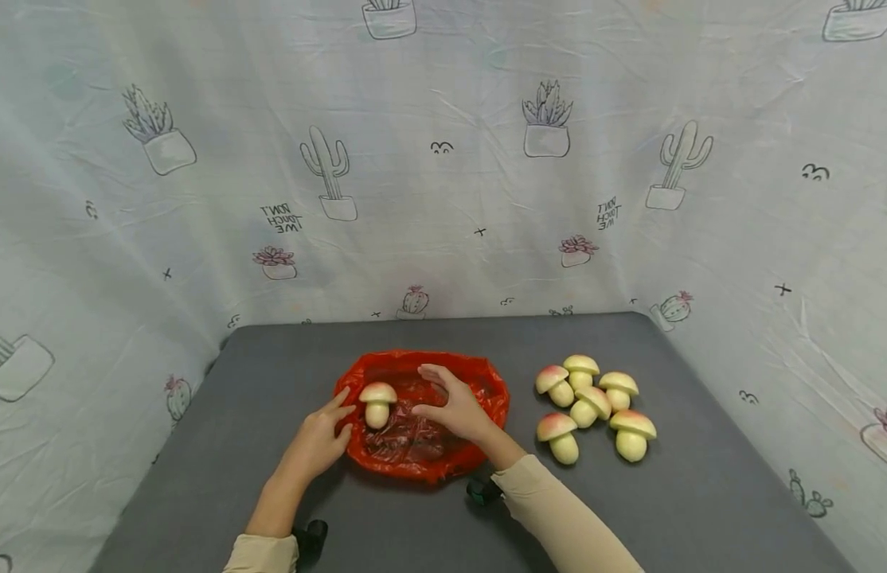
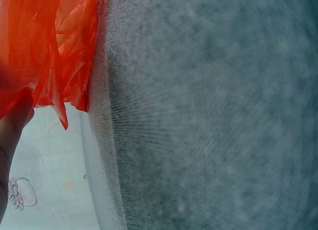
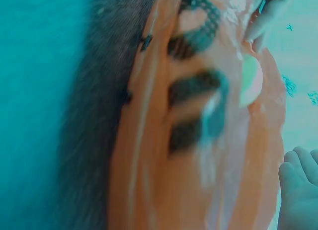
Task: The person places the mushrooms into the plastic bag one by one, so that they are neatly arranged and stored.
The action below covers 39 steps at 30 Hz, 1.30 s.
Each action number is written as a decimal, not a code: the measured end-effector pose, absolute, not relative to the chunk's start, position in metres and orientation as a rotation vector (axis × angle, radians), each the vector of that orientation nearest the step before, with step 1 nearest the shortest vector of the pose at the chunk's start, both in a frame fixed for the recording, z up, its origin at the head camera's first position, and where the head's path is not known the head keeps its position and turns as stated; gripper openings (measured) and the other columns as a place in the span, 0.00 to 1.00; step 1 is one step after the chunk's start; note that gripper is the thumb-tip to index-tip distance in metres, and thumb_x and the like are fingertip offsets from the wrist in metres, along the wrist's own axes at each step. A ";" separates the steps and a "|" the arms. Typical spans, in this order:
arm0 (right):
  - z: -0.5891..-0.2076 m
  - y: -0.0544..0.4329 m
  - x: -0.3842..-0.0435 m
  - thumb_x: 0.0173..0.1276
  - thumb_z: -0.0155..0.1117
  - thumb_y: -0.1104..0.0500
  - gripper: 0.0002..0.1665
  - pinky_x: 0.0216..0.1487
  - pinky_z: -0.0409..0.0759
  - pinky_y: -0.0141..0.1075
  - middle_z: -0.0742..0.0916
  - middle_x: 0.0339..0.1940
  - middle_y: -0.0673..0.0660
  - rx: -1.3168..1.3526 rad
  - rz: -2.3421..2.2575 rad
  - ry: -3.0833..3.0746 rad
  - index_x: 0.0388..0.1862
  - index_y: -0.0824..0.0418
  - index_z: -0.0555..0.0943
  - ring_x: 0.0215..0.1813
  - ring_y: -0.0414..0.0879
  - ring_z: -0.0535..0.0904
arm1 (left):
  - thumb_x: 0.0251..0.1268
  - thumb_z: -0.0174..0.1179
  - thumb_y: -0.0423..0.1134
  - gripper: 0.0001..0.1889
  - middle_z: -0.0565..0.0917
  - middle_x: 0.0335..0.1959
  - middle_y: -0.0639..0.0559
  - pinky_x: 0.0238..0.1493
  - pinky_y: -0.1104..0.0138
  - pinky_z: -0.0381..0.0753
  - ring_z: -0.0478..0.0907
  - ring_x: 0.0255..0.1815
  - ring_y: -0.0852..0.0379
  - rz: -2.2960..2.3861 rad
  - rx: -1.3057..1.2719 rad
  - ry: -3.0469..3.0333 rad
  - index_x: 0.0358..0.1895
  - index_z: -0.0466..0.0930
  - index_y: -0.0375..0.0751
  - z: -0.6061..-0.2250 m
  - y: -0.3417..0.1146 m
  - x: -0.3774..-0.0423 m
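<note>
An open red plastic bag point(image 1: 429, 475) lies spread on the grey table, with dark print on its side in the right wrist view. One toy mushroom point(image 1: 377, 403), cream with a reddish cap, is inside near the bag's left side. My left hand point(image 1: 319, 438) holds the left rim, right beside that mushroom; in the left wrist view a fingertip point(image 2: 24, 103) meets the red plastic. Over the bag's right half hovers my right hand point(image 1: 455, 403), fingers spread and nothing between them. The right wrist view catches its extended fingers point(image 3: 298, 175) above the rim.
Several more toy mushrooms point(image 1: 590, 404) are grouped to the right of the bag. A pale curtain point(image 1: 443, 199) printed with cacti hangs behind and around the grey table point(image 1: 271, 374). Dark wrist devices point(image 1: 484, 488) sit under both forearms.
</note>
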State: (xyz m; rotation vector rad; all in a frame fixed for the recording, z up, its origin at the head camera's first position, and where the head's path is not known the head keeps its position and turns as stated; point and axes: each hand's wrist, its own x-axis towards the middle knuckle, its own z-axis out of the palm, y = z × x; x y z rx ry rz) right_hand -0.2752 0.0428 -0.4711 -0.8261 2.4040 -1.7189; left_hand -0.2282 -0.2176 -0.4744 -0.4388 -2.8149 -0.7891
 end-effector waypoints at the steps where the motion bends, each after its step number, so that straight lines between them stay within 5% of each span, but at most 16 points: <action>1: -0.471 0.049 -0.273 0.60 0.68 0.55 0.43 0.70 0.61 0.47 0.69 0.71 0.60 -0.837 -1.732 2.410 0.71 0.63 0.61 0.72 0.51 0.64 | 0.60 0.59 0.29 0.18 0.67 0.67 0.34 0.21 0.71 0.63 0.55 0.11 0.66 -0.791 -0.443 -2.815 0.54 0.78 0.27 -0.474 -0.217 -0.228; 11: -0.463 0.102 -0.246 0.61 0.68 0.60 0.40 0.69 0.62 0.46 0.70 0.70 0.60 -0.875 -1.844 2.452 0.70 0.58 0.63 0.72 0.53 0.63 | 0.60 0.59 0.29 0.18 0.67 0.68 0.35 0.21 0.71 0.64 0.56 0.11 0.66 -0.801 -0.442 -2.812 0.54 0.79 0.28 -0.477 -0.214 -0.230; 18: -0.440 0.138 -0.222 0.60 0.64 0.71 0.40 0.68 0.61 0.49 0.68 0.69 0.70 -0.902 -1.904 2.517 0.70 0.70 0.60 0.70 0.62 0.62 | 0.61 0.58 0.30 0.19 0.66 0.69 0.36 0.21 0.70 0.63 0.56 0.12 0.65 -0.796 -0.417 -2.852 0.55 0.78 0.28 -0.475 -0.216 -0.228; 25: -0.447 0.193 -0.213 0.59 0.63 0.74 0.40 0.66 0.62 0.25 0.69 0.68 0.67 -0.943 -1.996 2.642 0.70 0.69 0.60 0.70 0.40 0.64 | 0.60 0.58 0.29 0.19 0.66 0.68 0.35 0.20 0.71 0.63 0.56 0.10 0.66 -0.804 -0.423 -2.834 0.55 0.78 0.27 -0.474 -0.214 -0.227; 35: -0.452 0.257 -0.190 0.57 0.63 0.78 0.42 0.65 0.59 0.19 0.70 0.67 0.44 -0.632 -2.060 2.893 0.70 0.71 0.59 0.69 0.33 0.63 | 0.60 0.58 0.29 0.19 0.67 0.68 0.35 0.22 0.70 0.62 0.57 0.13 0.65 -0.776 -0.415 -2.826 0.55 0.78 0.28 -0.475 -0.216 -0.226; 39: -0.459 0.279 -0.180 0.57 0.63 0.77 0.45 0.65 0.57 0.18 0.68 0.69 0.44 -0.475 -1.997 2.991 0.72 0.69 0.56 0.69 0.28 0.60 | 0.60 0.58 0.29 0.19 0.68 0.67 0.35 0.22 0.70 0.62 0.57 0.13 0.65 -0.763 -0.422 -2.819 0.54 0.78 0.27 -0.475 -0.216 -0.227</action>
